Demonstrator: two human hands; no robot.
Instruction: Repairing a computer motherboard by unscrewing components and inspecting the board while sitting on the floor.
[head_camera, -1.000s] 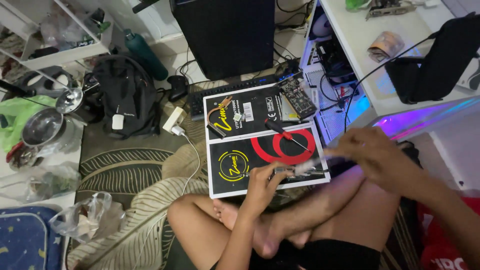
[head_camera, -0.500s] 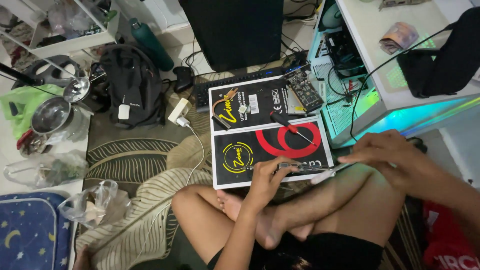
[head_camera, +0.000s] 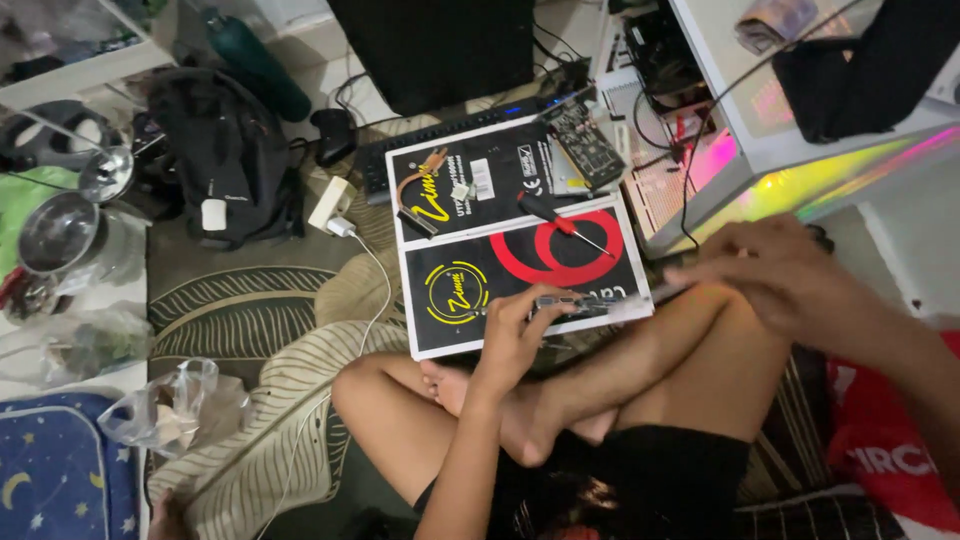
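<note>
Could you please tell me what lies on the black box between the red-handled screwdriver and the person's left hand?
In the head view, only the flat black cardboard box with its red ring print lies between the red-handled screwdriver and the left hand.

Single head view; looks steeply down, close over crossed legs (head_camera: 560, 400); floor clutter beyond.

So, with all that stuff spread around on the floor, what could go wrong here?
The long thin part, held between the left hand and right hand, lies on a flat black box over the knee; it might slide off. The screwdriver lies loose on the box lid and could roll away. A bare circuit board sits among cables by the lit computer case, where it might get knocked.
</note>
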